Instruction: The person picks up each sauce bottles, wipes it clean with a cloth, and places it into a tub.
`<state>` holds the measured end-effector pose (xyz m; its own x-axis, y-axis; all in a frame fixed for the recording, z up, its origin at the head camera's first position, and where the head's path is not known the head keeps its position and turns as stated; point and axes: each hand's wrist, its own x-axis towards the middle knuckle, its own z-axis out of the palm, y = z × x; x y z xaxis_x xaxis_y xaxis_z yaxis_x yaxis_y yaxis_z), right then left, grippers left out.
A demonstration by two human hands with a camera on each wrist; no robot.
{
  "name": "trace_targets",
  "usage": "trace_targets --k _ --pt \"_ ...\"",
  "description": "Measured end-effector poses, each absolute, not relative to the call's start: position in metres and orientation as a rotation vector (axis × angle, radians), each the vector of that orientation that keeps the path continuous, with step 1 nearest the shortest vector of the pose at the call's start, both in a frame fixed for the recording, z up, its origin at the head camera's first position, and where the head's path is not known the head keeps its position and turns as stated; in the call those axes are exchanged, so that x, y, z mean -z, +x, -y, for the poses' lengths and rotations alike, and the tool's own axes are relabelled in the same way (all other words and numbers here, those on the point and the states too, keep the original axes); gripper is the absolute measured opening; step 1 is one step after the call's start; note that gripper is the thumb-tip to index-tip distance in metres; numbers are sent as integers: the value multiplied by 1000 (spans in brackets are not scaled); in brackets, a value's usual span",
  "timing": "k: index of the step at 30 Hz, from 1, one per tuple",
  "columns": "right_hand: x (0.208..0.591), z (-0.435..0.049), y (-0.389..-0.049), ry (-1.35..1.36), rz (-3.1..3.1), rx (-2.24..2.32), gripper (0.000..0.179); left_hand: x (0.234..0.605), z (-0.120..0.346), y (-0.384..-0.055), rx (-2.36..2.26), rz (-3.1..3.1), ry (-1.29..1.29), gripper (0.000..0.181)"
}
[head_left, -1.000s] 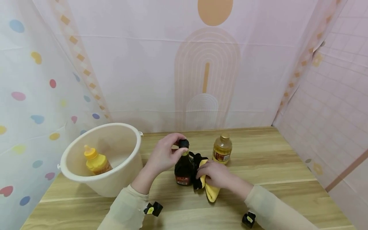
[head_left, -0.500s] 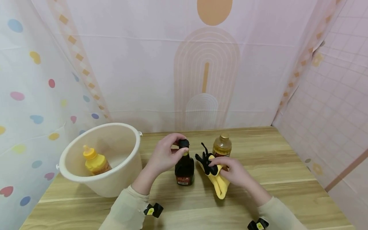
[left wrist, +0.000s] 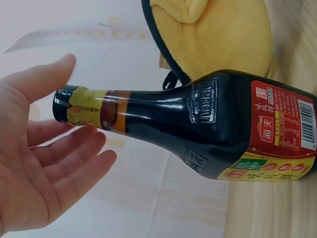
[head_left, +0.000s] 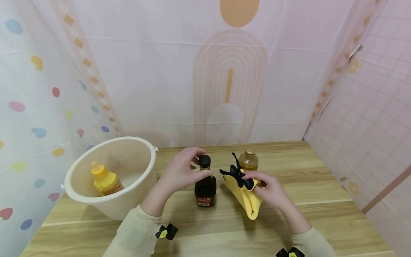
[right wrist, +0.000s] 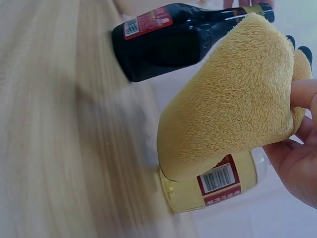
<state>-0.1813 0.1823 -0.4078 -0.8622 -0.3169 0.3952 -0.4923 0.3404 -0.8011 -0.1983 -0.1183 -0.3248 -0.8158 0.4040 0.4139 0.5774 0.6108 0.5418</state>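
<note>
Head view: the right hand (head_left: 270,188) pinches the yellow cloth (head_left: 246,196), now farther from the dark bottle (head_left: 205,190), which stands upright, freed of it, its top between the left hand's (head_left: 179,171) spread thumb and fingers.

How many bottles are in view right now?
3: a yellow bottle inside the white bucket, a dark bottle upright by the left hand, and a gold-capped bottle partly behind the yellow cloth. The bucket's near wall may hide others.

Fuzzy cloth (right wrist: 228,94), glossy dark bottle (left wrist: 208,129), smooth plastic bucket (head_left: 128,204), wood-grain table (head_left: 295,175)
</note>
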Motion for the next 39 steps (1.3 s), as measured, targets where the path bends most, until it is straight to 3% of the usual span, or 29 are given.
trace_targets --k 6,16,39 --pt "407 -181 -181 733 2292 -1676 39 318 112 -201 900 2700 -757 57" --pt "410 -176 -181 741 2246 -1731 39 323 108 -203 1028 2661 -667 33" --pt "418 -169 -187 617 2293 -1738 41 334 116 -197 1235 2492 -593 32"
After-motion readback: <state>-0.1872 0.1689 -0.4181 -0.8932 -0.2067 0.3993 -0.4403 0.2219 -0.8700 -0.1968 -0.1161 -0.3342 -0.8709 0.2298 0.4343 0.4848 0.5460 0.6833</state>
